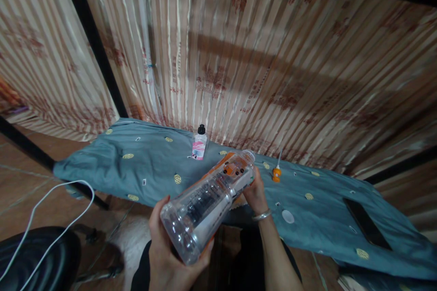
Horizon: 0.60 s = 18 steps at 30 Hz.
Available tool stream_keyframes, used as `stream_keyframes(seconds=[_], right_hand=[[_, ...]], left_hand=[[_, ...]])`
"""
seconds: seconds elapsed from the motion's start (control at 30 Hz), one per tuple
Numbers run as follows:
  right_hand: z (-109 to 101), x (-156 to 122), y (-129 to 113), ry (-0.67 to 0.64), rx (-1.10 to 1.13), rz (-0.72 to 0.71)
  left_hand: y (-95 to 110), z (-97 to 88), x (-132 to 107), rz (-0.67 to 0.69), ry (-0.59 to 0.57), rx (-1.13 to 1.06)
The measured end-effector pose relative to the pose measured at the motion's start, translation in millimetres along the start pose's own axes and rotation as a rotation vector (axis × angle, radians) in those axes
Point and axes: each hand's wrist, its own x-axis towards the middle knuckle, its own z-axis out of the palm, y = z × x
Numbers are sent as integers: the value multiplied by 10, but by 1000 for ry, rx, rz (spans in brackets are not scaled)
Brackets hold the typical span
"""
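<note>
I hold a large clear plastic bottle [208, 202] with an orange and white label, tilted with its neck pointing away from me. My left hand [167, 248] is wrapped round its base. My right hand [256, 193], with a silver bangle on the wrist, grips the neck end. The bottle has no cap on. A white round cap [288, 216] lies on the blue-green cloth [150, 168] just right of my right wrist.
A small bottle with a black cap and pink label [200, 143] stands on the cloth by the striped curtain [273, 63]. An orange nozzle piece [276, 173] lies to the right. A dark flat phone [367, 223] lies far right. A white cable [51, 211] runs over a black stool [37, 259].
</note>
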Motion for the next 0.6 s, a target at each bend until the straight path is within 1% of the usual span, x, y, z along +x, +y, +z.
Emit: stream_keyframes(seconds=[0.07,0.17,0.33,0.47,0.6], right_hand=[[-10,-3,7,-2,19,30],[-33,-7,9,-17,20,28],[-46,-2,15,-29,36,26],[-20,17,34,6,101,70],[-27,19,49,-7,86,57]], left_hand=[[7,4,-3,-9,-2,-11],[15,4,-4,-17,-8,-13],[23,-1,0,19,-3,11],[-20,-19,3,-3,-10,2],[-58,-29,6,42,-35,2]])
